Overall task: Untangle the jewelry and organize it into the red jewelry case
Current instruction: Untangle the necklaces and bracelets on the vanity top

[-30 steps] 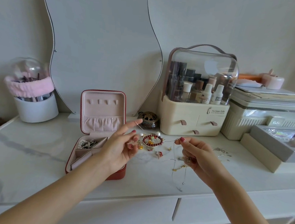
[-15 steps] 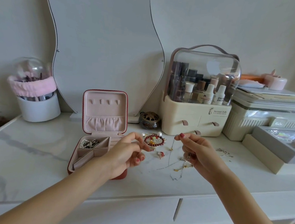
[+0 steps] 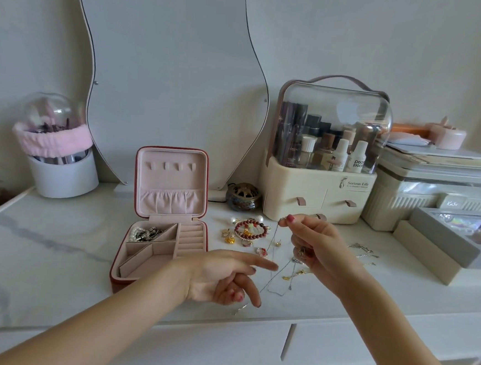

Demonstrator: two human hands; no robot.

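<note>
Your right hand [image 3: 315, 245] pinches a thin silver chain [image 3: 272, 242] above the table [image 3: 55, 254], your left hand [image 3: 220, 278] is loosely open near it, and the open red jewelry case [image 3: 163, 228] stands left of the jewelry pile [image 3: 248, 230].

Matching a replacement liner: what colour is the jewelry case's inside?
Pale pink lining, seen in the head view.
</note>
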